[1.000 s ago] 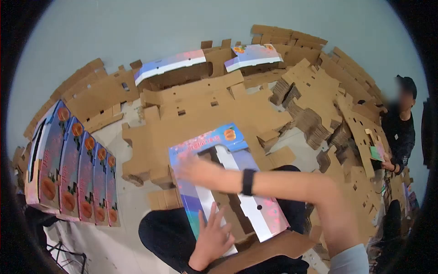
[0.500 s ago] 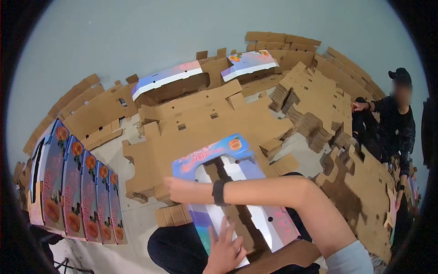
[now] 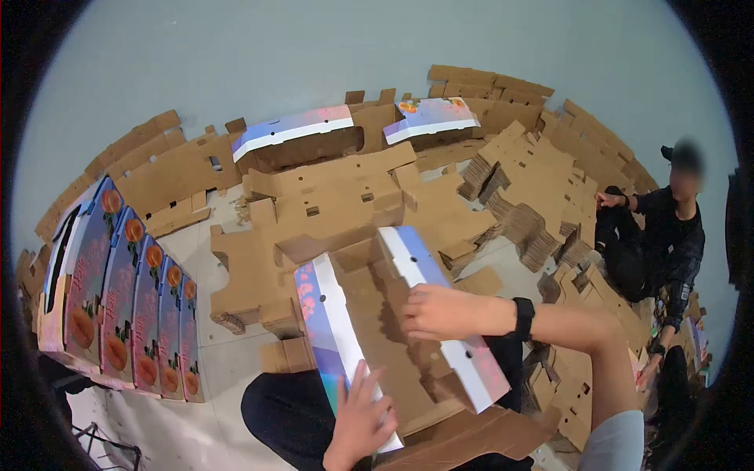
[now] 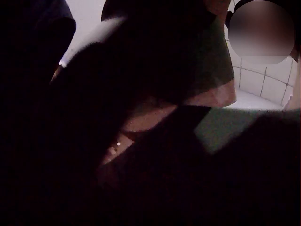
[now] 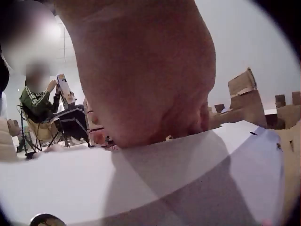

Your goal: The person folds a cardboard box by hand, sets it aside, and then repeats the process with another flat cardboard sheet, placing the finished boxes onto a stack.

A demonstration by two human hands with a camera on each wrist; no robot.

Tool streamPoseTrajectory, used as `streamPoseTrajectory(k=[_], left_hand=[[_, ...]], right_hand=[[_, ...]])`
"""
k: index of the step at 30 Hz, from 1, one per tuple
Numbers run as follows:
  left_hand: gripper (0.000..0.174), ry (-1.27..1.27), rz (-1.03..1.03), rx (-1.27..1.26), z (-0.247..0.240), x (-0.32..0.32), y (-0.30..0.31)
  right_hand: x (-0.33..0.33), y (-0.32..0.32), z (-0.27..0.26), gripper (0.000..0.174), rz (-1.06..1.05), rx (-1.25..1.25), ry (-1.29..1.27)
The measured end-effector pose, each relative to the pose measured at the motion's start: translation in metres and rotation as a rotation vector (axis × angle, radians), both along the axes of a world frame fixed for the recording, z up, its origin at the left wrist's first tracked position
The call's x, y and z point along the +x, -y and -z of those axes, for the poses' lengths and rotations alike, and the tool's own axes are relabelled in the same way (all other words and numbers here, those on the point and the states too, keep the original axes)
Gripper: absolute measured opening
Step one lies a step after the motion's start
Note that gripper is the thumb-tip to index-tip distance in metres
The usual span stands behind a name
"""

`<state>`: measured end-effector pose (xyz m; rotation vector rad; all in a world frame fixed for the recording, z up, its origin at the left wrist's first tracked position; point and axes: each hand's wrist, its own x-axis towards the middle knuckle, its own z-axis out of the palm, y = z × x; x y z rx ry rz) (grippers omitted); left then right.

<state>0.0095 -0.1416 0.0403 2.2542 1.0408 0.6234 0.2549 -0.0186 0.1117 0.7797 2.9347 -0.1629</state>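
A printed cardboard box [image 3: 320, 347] with white-edged side flaps lies across the person's lap, its middle uncovered to the brown inside. The left hand [image 3: 363, 424] rests on the left flap near its near end, fingers spread. Over the right flap [image 3: 404, 250] reaches the right hand [image 3: 444, 312], its loosely bent fingers pointing into the box. In the right wrist view, the right hand [image 5: 146, 80] is close over the white flap edge [image 5: 70, 183], which hides its fingertips. The left wrist view is mostly dark.
Several printed boxes [image 3: 118, 306] stand in a row at the left. Flat brown cardboard [image 3: 338, 196] covers the floor ahead, with stacked sheets [image 3: 534, 212] to the right. Two printed pieces [image 3: 294, 129] lean near the wall. Another person [image 3: 667, 235] sits at the right.
The right hand has moved from the box's far left corner rightward to the right flap. The lettered far panel no longer covers the opening. The left hand stays on the left flap.
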Motion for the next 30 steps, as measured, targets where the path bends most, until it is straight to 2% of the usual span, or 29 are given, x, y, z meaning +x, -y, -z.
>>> streamPoseTrajectory(k=[2, 4, 5, 6, 7, 9, 10, 12, 13, 15, 16, 17, 18, 19, 21, 22, 23, 25, 26, 27, 29, 30], left_hand=[[0.018, 0.05, -0.026, 0.012, -0.006, -0.002, 0.0], [0.02, 0.14, -0.082, 0.01, -0.014, -0.01, 0.003], [0.023, 0.184, -0.115, 0.005, -0.017, -0.017, 0.005], [0.022, 0.207, -0.156, 0.01, -0.014, -0.027, 0.009], [0.022, 0.23, -0.194, 0.015, -0.011, -0.037, 0.011], [0.021, 0.414, -0.33, -0.12, -0.024, -0.053, 0.021], [0.023, 0.446, -0.379, -0.1, -0.024, -0.064, 0.024], [0.029, 0.491, -0.449, -0.162, -0.04, -0.078, 0.033], [0.033, 0.503, -0.472, -0.246, -0.054, -0.082, 0.038], [0.037, 0.412, -0.498, -0.22, -0.053, -0.09, 0.054], [0.045, 0.538, -0.486, -0.367, -0.065, -0.089, 0.065], [0.056, 0.665, -0.471, -0.514, -0.07, -0.09, 0.073], [0.058, 0.602, -0.434, -0.691, -0.033, -0.112, 0.078], [0.058, 0.598, -0.436, -0.683, -0.029, -0.118, 0.077], [0.071, 0.564, -0.474, -0.746, -0.027, -0.121, 0.077], [0.061, 0.653, -0.531, -0.691, -0.035, -0.11, 0.075], [0.061, 0.649, -0.536, -0.687, -0.043, -0.104, 0.072], [0.041, 0.733, -0.536, -0.554, -0.056, -0.097, 0.071], [0.041, 0.588, -0.624, -0.704, -0.05, -0.106, 0.065], [0.041, 0.587, -0.629, -0.696, -0.038, -0.117, 0.055], [0.042, 0.749, -0.529, -0.366, -0.015, -0.14, 0.036], [0.041, 0.821, -0.53, -0.374, -0.026, -0.147, 0.018]], right_hand=[[0.009, 0.015, -0.02, 0.021, 0.134, 0.185, 0.317], [0.046, 0.002, -0.008, 0.026, 0.217, 0.294, 0.027], [0.056, 0.003, -0.02, 0.026, 0.421, 0.217, -0.142], [0.072, 0.0, -0.03, 0.026, 0.585, 0.077, -0.046], [0.089, 0.006, -0.028, 0.026, 0.58, 0.076, -0.045], [0.126, 0.012, -0.009, 0.05, 0.674, 0.267, -0.258], [0.138, 0.017, 0.001, 0.05, 0.668, 0.272, -0.26], [0.159, 0.029, 0.025, 0.075, 0.819, 0.222, -0.296], [0.169, 0.034, 0.037, 0.075, 0.819, 0.225, -0.302], [0.185, 0.046, 0.06, 0.069, 1.032, 0.204, -0.566], [0.195, 0.052, 0.065, 0.069, 1.034, 0.197, -0.579], [0.204, 0.057, 0.067, 0.057, 1.137, -0.174, -0.706], [0.21, 0.059, 0.068, 0.048, 1.209, -0.555, -0.817], [0.21, 0.06, 0.062, 0.048, 1.203, -0.554, -0.824], [0.209, 0.064, 0.046, 0.036, 1.319, -0.723, -0.817], [0.209, 0.064, 0.048, 0.036, 1.314, -0.727, -0.82], [0.208, 0.063, 0.05, 0.033, 1.288, -0.729, -0.928], [0.209, 0.061, 0.055, 0.03, 1.256, -0.737, -1.038], [0.211, 0.057, 0.057, 0.029, 1.257, -0.702, -1.102], [0.214, 0.053, 0.057, 0.028, 1.255, -0.666, -1.164], [0.223, 0.04, 0.056, 0.027, 1.234, -0.614, -1.247], [0.226, 0.033, 0.053, 0.027, 1.223, -0.563, -1.321]])
